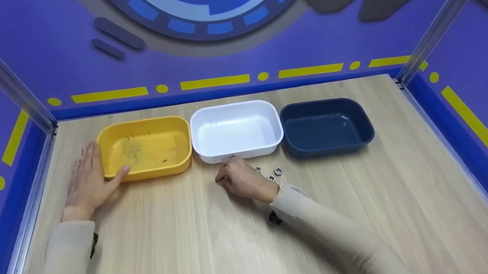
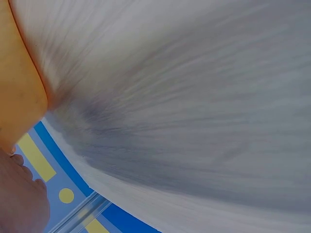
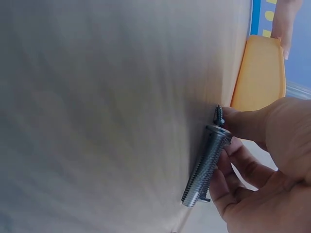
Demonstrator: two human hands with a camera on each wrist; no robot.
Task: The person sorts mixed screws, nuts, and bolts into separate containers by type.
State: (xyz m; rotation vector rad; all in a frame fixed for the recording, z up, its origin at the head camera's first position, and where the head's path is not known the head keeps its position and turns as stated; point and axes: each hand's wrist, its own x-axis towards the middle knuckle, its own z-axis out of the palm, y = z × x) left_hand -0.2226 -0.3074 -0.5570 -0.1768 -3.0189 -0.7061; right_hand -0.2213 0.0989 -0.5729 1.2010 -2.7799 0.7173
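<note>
My left hand (image 1: pixel 89 182) lies flat against the left side of the yellow bin (image 1: pixel 150 174), fingers straight, thumb over its front rim. Several small dark pieces lie in that bin. In front of the white bin (image 1: pixel 241 154), my right hand (image 1: pixel 242 177) is low over the table with curled fingers. The right wrist view shows a thick threaded bolt (image 3: pixel 206 167) at its fingertips. By the thumb tip is a small pointed screw (image 3: pixel 218 115), and another small metal piece (image 3: pixel 205 199) pokes out beside the bolt's lower end. In the head view the hand hides these.
Metal nuts (image 1: pixel 278 171) lie on the table right of my right hand, near the wrist. The dark blue bin (image 1: pixel 331 149) stands at the right end of the row. Blue-purple walls (image 1: pixel 230 59) enclose the wooden table (image 1: pixel 168 250) at the back and both sides.
</note>
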